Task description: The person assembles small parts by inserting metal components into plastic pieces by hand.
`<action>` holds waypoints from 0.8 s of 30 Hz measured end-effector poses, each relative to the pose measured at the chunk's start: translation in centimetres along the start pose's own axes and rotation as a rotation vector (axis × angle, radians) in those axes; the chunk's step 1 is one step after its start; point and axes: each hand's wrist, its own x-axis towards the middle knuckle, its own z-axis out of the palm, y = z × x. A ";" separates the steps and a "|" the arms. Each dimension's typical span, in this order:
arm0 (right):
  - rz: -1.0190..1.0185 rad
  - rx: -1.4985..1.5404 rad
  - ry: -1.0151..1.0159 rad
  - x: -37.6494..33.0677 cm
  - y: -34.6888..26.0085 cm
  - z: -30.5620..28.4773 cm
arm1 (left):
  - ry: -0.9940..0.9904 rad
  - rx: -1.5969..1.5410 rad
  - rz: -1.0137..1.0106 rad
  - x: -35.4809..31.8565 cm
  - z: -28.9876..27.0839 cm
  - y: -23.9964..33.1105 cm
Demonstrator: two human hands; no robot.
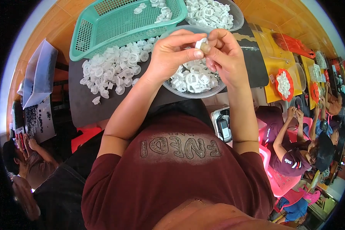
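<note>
Both my hands meet above a clear round bowl point(188, 94) holding many small white plastic parts point(195, 79). Between thumb and fingers my left hand point(176, 50) pinches a small white plastic part point(201, 43). My right hand point(225, 53) closes on the same part from the other side, its thumb and fingertips touching it. To the left of my hands lies a loose heap of translucent white round parts point(113, 69) on the dark table point(79, 103). Behind the heap sits a green perforated basket point(128, 28) with a few white parts inside.
Another clear bowl of white parts point(211, 15) stands at the back. Co-workers sit to the right by yellow tables point(270, 57) with red trays point(283, 85), and one works at the far left beside a clear bin point(40, 74). Pink chairs point(276, 178) stand at right.
</note>
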 end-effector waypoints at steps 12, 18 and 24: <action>0.018 -0.145 -0.078 2.5 -0.2 -1.6 | 0.121 -0.020 -0.115 1.0 0.0 0.2; 0.129 -0.205 0.158 6.5 -1.1 -5.2 | 0.285 -0.005 -0.172 1.3 -0.9 0.5; 0.107 -0.212 0.215 7.7 -1.2 -6.0 | 0.302 -0.035 -0.227 1.0 -1.1 -0.3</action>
